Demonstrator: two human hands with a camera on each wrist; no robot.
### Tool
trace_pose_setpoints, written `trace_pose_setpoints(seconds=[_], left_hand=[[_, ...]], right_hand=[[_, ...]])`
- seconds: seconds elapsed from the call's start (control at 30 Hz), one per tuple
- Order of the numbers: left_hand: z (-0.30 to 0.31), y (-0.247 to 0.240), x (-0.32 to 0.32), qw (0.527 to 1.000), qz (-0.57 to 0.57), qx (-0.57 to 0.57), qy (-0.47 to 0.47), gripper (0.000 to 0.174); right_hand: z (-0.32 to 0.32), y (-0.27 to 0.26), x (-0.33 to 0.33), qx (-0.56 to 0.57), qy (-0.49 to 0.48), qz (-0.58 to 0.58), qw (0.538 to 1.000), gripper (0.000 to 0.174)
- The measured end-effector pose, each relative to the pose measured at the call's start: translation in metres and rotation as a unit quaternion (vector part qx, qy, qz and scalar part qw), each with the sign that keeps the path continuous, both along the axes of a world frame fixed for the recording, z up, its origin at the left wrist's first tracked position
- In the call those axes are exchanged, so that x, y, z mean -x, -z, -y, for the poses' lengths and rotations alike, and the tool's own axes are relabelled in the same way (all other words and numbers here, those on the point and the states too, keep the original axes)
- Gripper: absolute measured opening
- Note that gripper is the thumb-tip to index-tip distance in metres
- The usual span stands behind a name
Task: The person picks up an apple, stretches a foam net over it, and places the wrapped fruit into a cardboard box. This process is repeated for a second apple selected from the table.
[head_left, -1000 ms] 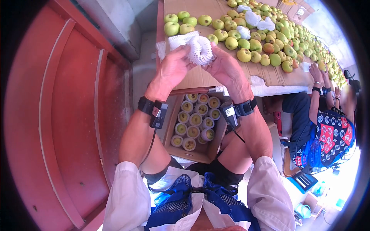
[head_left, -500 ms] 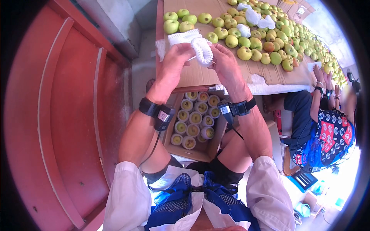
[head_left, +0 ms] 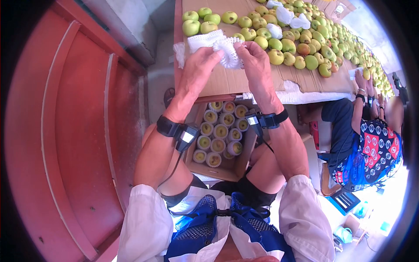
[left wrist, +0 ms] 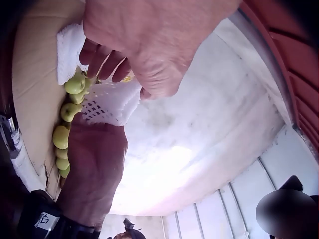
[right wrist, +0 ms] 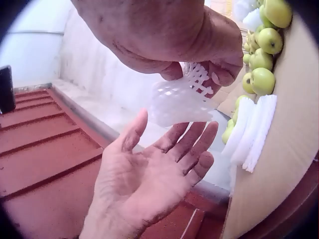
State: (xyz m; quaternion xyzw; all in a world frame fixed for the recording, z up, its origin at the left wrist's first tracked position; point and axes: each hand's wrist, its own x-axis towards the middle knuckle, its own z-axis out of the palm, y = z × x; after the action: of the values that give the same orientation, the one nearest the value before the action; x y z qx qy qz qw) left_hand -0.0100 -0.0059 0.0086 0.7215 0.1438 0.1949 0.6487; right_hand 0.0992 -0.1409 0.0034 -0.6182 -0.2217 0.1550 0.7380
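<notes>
A white foam net sleeve (head_left: 230,53) is held above the cardboard-covered table edge, with no apple visible inside it. My right hand (head_left: 258,65) pinches its netted edge between thumb and fingers. Palm up, my left hand (right wrist: 149,184) has its fingers spread and relaxed, the fingertips at the sleeve's lower edge in the right wrist view. In the left wrist view the sleeve (left wrist: 112,102) spans the space between both hands. Flat white sleeves (head_left: 204,40) lie on the cardboard just beyond my left hand.
Many green and reddish apples (head_left: 275,56) cover the cardboard (head_left: 227,83) to the back and right. Below the table edge, a carton (head_left: 248,159) holds several sleeved apples (head_left: 220,132). A red panel (head_left: 83,131) stands at left; another person (head_left: 375,148) sits at right.
The sleeve has gone from a thick rolled ring to a looser, flared shape. My right fingers have shifted onto its upper edge, and both hands have moved slightly.
</notes>
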Motion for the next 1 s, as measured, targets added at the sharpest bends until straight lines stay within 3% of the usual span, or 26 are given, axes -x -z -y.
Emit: trace_pose_setpoints(seconds=[0.3, 0.43, 0.53, 0.73, 0.9, 1.0], left_hand=[[-0.005, 0.007, 0.0, 1.0, 0.01, 0.027, -0.009, 0.031], [-0.007, 0.006, -0.003, 0.999, 0.033, 0.035, -0.007, 0.031], [-0.01, 0.004, -0.004, 0.986, 0.074, 0.15, 0.011, 0.031], [-0.019, -0.003, -0.001, 0.96, 0.149, 0.231, 0.045, 0.03], [-0.026, 0.002, -0.002, 0.955, 0.175, 0.234, 0.058, 0.028], [-0.026, 0.005, -0.003, 0.951, 0.19, 0.238, 0.057, 0.027]], right_hand=[[-0.005, 0.006, 0.002, 0.006, -0.015, 0.087, 0.996, 0.024], [0.0, -0.017, 0.016, -0.003, -0.012, 0.113, 0.994, 0.027], [0.004, -0.027, 0.021, -0.046, -0.021, 0.093, 0.994, 0.031], [0.009, -0.027, 0.024, -0.023, -0.035, 0.142, 0.989, 0.029], [0.004, -0.023, 0.025, -0.023, -0.018, 0.285, 0.958, 0.028], [0.003, -0.02, 0.028, -0.012, -0.034, 0.248, 0.968, 0.029]])
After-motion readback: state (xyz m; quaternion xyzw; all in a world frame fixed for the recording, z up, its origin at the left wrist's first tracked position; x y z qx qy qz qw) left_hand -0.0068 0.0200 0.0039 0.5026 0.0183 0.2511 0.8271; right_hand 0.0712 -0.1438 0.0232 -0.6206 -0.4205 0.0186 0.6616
